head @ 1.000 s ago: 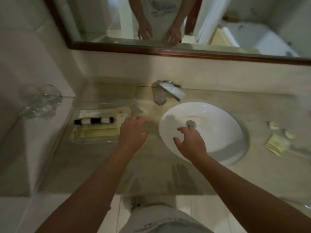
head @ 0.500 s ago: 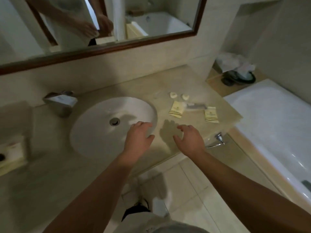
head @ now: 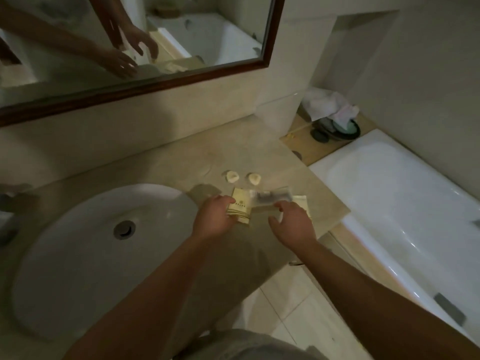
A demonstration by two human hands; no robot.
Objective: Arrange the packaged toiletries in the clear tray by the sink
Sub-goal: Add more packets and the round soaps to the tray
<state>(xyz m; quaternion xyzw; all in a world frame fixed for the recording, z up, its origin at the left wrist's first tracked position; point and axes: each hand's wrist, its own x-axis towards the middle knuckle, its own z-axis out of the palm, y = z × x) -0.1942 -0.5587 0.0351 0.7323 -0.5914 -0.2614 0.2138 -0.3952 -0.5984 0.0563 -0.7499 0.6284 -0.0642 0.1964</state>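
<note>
Both hands are reaching the counter (head: 181, 162) right of the sink (head: 78, 255), having left the tray side, so collecting is beginning. The left hand (head: 215, 220) is pinching a cream packet (head: 241, 207); the right hand (head: 294, 224) is curling over a clear wrapper (head: 270, 198), grasp unclear. The tray is sitting out of view.

Pretty dim bathroom, tbh: a dark-wood-framed mirror (head: 130, 55) was hung over a beige stone counter (head: 181, 162), a white bathtub (head: 389, 211) was set just beside it, and the floor (head: 293, 313) was laid in pale tiles.
</note>
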